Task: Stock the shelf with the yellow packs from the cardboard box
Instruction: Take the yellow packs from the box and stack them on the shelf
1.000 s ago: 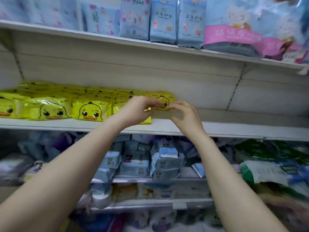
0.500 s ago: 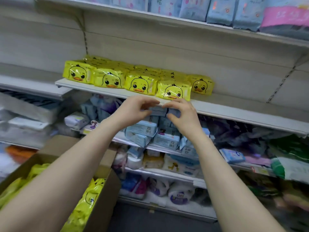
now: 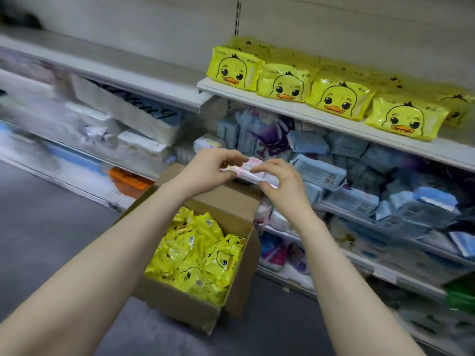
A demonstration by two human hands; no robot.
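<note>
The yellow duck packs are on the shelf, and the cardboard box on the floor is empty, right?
Not quite. The box on the floor is not empty: the head view shows it holding lots of duck packs. The rest is right: a row of packs sits on the shelf.

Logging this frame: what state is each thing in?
cardboard box: open, on the floor, part full.
yellow packs in the box: loosely heaped.
yellow packs on the shelf: front row, duck faces outward.
left hand: fingers curled; grip unclear.
right hand: fingers curled, fingertips near the left's; grip unclear.
pink-white pack: at both hands' fingertips; held or behind them, cannot tell.
</note>
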